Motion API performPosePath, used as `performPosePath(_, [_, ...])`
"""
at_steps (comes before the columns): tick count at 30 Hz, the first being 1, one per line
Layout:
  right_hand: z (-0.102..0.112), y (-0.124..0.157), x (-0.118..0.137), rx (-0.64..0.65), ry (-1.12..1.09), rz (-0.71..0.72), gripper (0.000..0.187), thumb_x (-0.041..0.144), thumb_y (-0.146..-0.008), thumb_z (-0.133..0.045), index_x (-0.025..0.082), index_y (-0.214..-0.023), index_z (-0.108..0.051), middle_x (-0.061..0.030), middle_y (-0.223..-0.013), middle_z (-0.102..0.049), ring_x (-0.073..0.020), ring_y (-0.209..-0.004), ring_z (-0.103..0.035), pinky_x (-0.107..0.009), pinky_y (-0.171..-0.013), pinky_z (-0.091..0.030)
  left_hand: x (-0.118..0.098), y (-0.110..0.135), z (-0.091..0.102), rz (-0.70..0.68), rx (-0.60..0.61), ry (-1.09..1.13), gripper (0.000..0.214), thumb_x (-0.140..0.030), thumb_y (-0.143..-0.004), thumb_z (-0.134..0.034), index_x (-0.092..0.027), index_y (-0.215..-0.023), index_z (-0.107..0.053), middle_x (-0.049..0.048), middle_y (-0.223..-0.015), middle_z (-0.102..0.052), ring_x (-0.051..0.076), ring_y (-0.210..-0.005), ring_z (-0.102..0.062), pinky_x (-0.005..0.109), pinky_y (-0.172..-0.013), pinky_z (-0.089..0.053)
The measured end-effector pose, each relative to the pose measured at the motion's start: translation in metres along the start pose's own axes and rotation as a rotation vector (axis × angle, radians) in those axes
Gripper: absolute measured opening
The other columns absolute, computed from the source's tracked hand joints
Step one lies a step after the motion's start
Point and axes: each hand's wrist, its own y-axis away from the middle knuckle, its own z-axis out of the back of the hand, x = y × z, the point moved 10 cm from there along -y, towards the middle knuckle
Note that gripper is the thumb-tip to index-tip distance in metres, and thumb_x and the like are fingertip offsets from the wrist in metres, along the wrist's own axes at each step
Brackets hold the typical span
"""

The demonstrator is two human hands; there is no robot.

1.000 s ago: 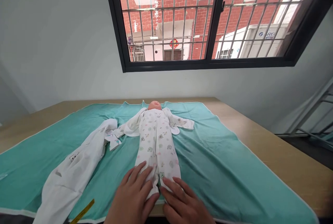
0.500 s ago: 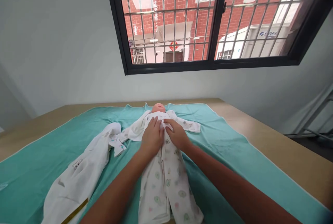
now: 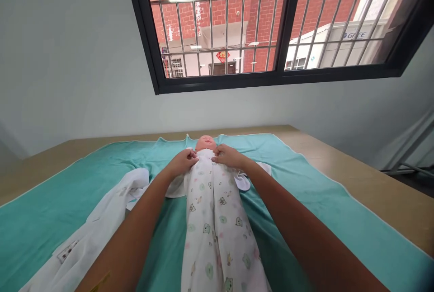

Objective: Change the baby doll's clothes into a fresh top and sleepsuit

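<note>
A baby doll (image 3: 205, 142) lies on its back on a teal blanket (image 3: 298, 192), dressed in a white romper with small animal prints (image 3: 217, 219). Both my arms reach along the doll's body. My left hand (image 3: 183, 162) rests at the doll's left-side shoulder, fingers curled and pinching the romper's collar. My right hand (image 3: 228, 156) is closed on the collar at the other side of the neck. The doll's head shows just beyond my fingertips.
A second white garment (image 3: 101, 219) lies crumpled on the blanket to the left. The blanket covers a wooden table (image 3: 373, 192) set against a grey wall under a barred window (image 3: 257, 25). A metal frame (image 3: 417, 165) stands at far right.
My hands slid from the romper's feet up over the chest to the collar by the doll's neck. The camera moved closer over the doll.
</note>
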Motion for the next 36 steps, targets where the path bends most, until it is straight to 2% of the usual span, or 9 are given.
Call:
performPosePath(4, [-0.001, -0.009, -0.004, -0.09, 0.126, -0.014, 0.017, 0.033, -0.083, -0.055, 0.02, -0.074, -0.05, 0.0009, -0.078, -0.059, -0.014, -0.071, -0.049, -0.025, -0.064, -0.032, 0.011, -0.021, -0.001, 0.016, -0.062, -0.123, 0.012, -0.027, -0.082, -0.053, -0.02, -0.071, -0.052, 0.0016, -0.077, -0.064, 0.017, -0.072, -0.054, 0.028, -0.067, -0.039])
performPosePath(9, [-0.004, -0.018, -0.027, -0.224, 0.168, -0.128, 0.01, 0.028, -0.083, -0.055, 0.021, -0.078, -0.051, 0.0004, -0.073, -0.059, -0.0145, -0.067, -0.047, -0.025, -0.062, -0.029, 0.02, -0.034, -0.003, 0.05, -0.196, -0.201, 0.01, -0.023, -0.082, -0.053, -0.021, -0.073, -0.049, 0.0023, -0.073, -0.059, 0.018, -0.069, -0.051, 0.03, -0.067, -0.037])
performPosePath(13, [-0.001, -0.012, -0.031, -0.241, 0.044, -0.095, 0.017, 0.037, -0.085, -0.053, 0.021, -0.078, -0.052, 0.001, -0.077, -0.062, -0.0137, -0.07, -0.052, -0.024, -0.063, -0.033, 0.018, -0.006, -0.001, 0.038, -0.345, -0.195, 0.013, -0.028, -0.088, -0.046, -0.021, -0.078, -0.049, 0.0042, -0.084, -0.061, 0.019, -0.08, -0.055, 0.03, -0.074, -0.041])
performPosePath(17, [0.011, -0.003, -0.036, -0.108, 0.092, -0.119, 0.023, 0.039, -0.082, -0.053, 0.019, -0.073, -0.058, -0.0026, -0.079, -0.067, -0.0155, -0.072, -0.056, -0.025, -0.063, -0.036, 0.029, 0.035, 0.005, 0.076, -0.498, -0.098, 0.015, -0.028, -0.088, -0.043, -0.02, -0.088, -0.055, 0.0063, -0.094, -0.063, 0.02, -0.09, -0.058, 0.032, -0.081, -0.045])
performPosePath(20, [0.012, 0.001, -0.045, 0.064, 0.109, -0.156, 0.022, 0.029, -0.076, -0.055, 0.017, -0.059, -0.059, -0.0049, -0.066, -0.066, -0.0162, -0.064, -0.057, -0.026, -0.059, -0.038, 0.037, 0.043, -0.001, 0.136, -0.401, -0.044, 0.019, -0.025, -0.086, -0.043, -0.02, -0.092, -0.061, 0.0068, -0.099, -0.067, 0.021, -0.094, -0.059, 0.032, -0.085, -0.044])
performPosePath(25, [-0.03, 0.023, -0.07, 0.497, -0.189, -0.371, 0.009, 0.015, -0.061, -0.059, 0.015, -0.062, -0.067, -0.0042, -0.061, -0.068, -0.0178, -0.059, -0.064, -0.027, -0.058, -0.05, 0.04, 0.045, -0.004, 0.231, -0.235, -0.002, 0.011, -0.015, -0.073, -0.055, -0.017, -0.08, -0.063, 0.0053, -0.084, -0.07, 0.02, -0.079, -0.06, 0.032, -0.076, -0.045])
performPosePath(29, [-0.035, 0.028, -0.071, 0.424, -0.372, -0.322, 0.017, 0.014, -0.06, -0.059, 0.017, -0.073, -0.07, -0.0009, -0.074, -0.071, -0.016, -0.07, -0.066, -0.024, -0.065, -0.054, 0.043, 0.049, -0.015, 0.278, -0.134, 0.089, 0.007, -0.015, -0.064, -0.065, -0.016, -0.068, -0.059, 0.005, -0.069, -0.069, 0.02, -0.068, -0.062, 0.031, -0.065, -0.049])
performPosePath(33, [-0.044, 0.035, -0.074, 0.315, -0.715, -0.337, 0.024, 0.012, -0.059, -0.062, 0.015, -0.081, -0.069, -0.0009, -0.074, -0.069, -0.0148, -0.07, -0.064, -0.024, -0.066, -0.054, 0.047, 0.054, -0.036, 0.322, -0.082, 0.482, 0.023, -0.02, -0.065, -0.071, -0.015, -0.086, -0.064, 0.0077, -0.081, -0.073, 0.021, -0.074, -0.067, 0.033, -0.07, -0.054])
performPosePath(36, [-0.057, 0.04, -0.063, 0.287, -1.003, -0.298, 0.03, 0.013, -0.061, -0.064, 0.016, -0.091, -0.067, -0.0034, -0.082, -0.07, -0.018, -0.079, -0.067, -0.029, -0.075, -0.055, 0.046, 0.059, -0.038, 0.381, -0.144, 0.673, 0.033, -0.024, -0.065, -0.074, -0.015, -0.095, -0.065, 0.0097, -0.09, -0.074, 0.024, -0.083, -0.068, 0.036, -0.076, -0.055])
